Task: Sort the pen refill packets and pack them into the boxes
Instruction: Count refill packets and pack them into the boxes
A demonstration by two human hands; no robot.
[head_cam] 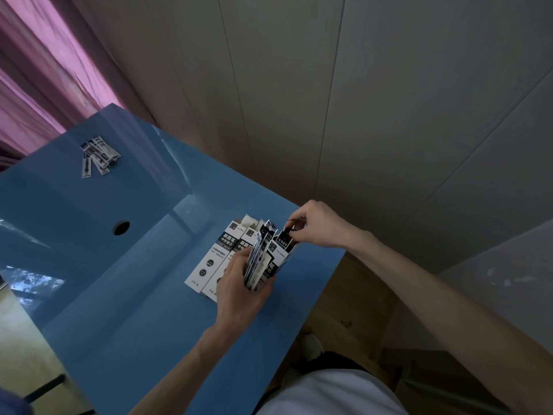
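Gripping packet bundle [258, 262]: left hand [239, 290] | right hand [317, 224] pinching box flap [285, 235] | loose packets [97, 154] far-left

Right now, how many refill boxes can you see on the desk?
3, side by side near the desk's right edge: left box, middle box partly behind the left hand, right box at the right hand. More may be hidden.

Bench: glossy blue bench [125, 298], catching window reflections along its left side.
Hole: a round dark hole [121, 227] in the top, left of centre.
Far corner: a loose pile of refill packets [98, 155], fanned and overlapping, well apart from the boxes.
Near right edge: white boxes [214, 259] lying flat, side by side, touching, their far ends open.
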